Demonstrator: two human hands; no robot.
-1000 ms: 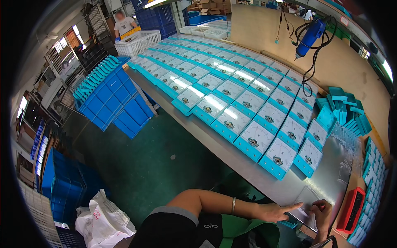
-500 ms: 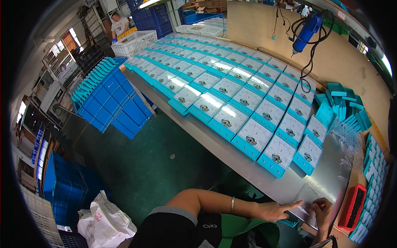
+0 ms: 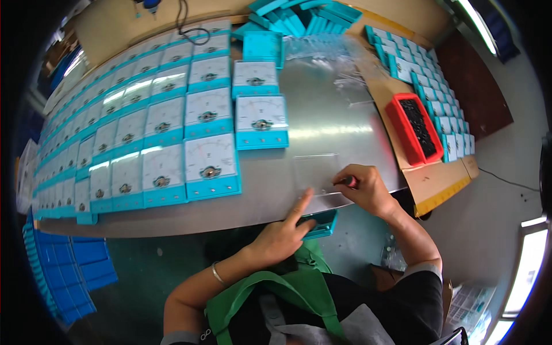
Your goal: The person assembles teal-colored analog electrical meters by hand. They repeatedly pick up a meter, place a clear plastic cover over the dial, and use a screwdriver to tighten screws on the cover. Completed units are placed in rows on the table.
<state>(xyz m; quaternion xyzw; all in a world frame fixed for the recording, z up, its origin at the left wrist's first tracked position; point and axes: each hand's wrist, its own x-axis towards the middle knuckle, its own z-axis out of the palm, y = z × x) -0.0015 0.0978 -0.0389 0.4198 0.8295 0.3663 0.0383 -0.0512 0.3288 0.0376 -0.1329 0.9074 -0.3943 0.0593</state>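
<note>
I see the left hand (image 3: 282,236) at lower centre, index finger extended, pressing a clear plastic cover (image 3: 316,172) flat on the metal table (image 3: 339,123). The right hand (image 3: 362,187) is closed around a red-handled tool (image 3: 349,182) at the cover's right edge. Risk: the tool tip may slip and scratch the cover, or finger pressure may shift it toward the teal part (image 3: 319,224) at the table edge.
</note>
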